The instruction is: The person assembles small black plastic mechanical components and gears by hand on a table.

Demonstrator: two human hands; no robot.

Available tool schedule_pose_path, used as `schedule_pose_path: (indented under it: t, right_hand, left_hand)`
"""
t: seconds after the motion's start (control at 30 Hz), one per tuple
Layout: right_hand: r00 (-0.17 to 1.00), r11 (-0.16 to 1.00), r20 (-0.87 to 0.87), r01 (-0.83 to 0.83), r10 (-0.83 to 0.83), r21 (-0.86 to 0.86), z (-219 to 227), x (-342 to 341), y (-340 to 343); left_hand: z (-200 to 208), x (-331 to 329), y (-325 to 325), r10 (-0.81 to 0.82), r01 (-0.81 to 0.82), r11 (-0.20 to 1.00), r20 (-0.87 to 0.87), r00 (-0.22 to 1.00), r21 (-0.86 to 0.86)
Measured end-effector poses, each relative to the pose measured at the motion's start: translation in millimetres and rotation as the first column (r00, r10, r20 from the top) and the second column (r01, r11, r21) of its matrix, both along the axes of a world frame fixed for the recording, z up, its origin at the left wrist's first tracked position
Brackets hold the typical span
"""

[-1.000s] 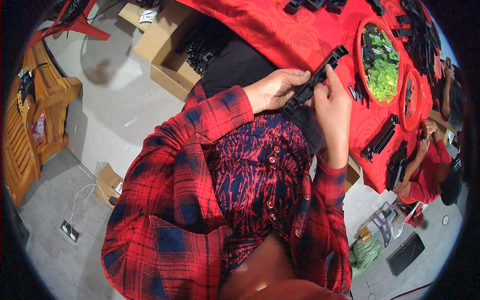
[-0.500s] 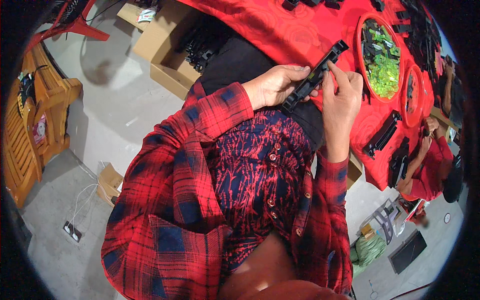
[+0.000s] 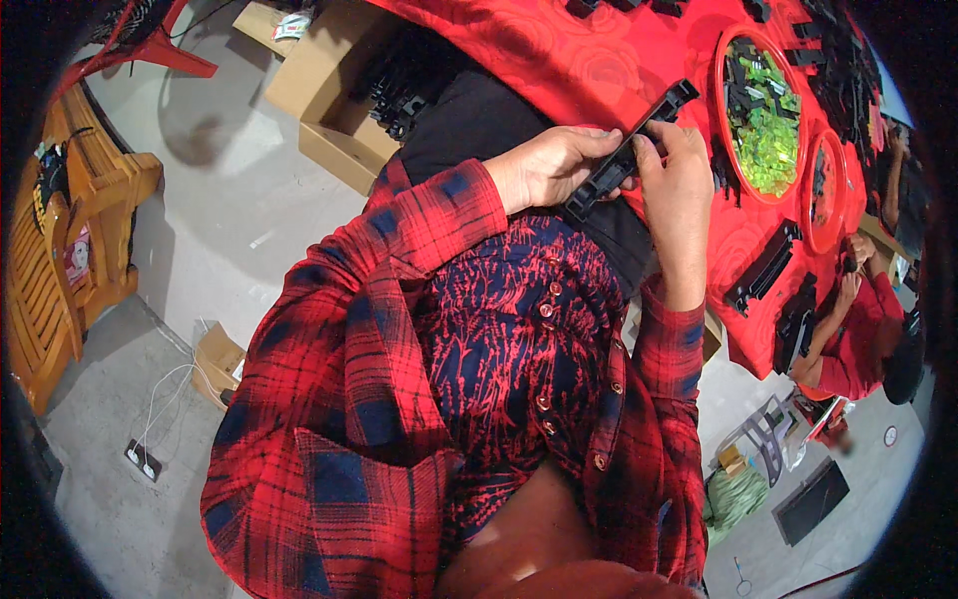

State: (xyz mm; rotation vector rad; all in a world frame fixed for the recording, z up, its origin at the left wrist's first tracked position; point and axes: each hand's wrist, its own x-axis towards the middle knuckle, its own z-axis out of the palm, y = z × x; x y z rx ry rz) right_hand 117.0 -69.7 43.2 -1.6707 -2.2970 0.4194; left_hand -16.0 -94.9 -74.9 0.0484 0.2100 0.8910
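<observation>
My left hand (image 3: 561, 165) is closed round the lower part of a long black plastic strip (image 3: 601, 186), its thumb lying along the near side. The strip slants up to the right, above my lap at the edge of the red-covered table (image 3: 589, 70). At its upper half, my right hand (image 3: 681, 170) has thumb and index finger pressed against the strip. Those fingertips partly cover the middle of the strip, so any small piece between them is hidden.
A red basin (image 3: 720, 110) holds yellow-green and black pieces; a smaller red basin (image 3: 840, 190) stands beside it. More black strips (image 3: 763, 270) lie at the table edge. Left of my lap is a cardboard box (image 3: 334, 160) with black parts. Co-workers' arms (image 3: 848, 299) show at right.
My right hand has shifted slightly up and left along the strip, its index finger now bent rather than stretched out. My left hand keeps its hold.
</observation>
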Motion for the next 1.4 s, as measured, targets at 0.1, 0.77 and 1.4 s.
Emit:
schedule_pose_path:
  t: [0.1,0.77,1.4]
  right_hand:
    - [0.999,1.000,-0.030,0.018,-0.018,0.016,-2.9,0.5,-1.7]
    - [0.971,0.994,-0.231,0.076,-0.055,0.083,-0.8,3.5,6.0]
    - [0.997,0.989,0.059,-0.057,0.049,0.133,4.2,-6.2,13.5]
  left_hand:
    - [-3.0,0.3,0.5,-0.005,0.005,1.000,-0.003,1.000,-0.002]
    - [-7.5,-1.6,2.1,-0.038,0.044,0.997,0.102,0.994,-0.065]
    - [27.3,-15.3,2.5,-0.085,0.082,0.982,-0.013,0.996,-0.168]
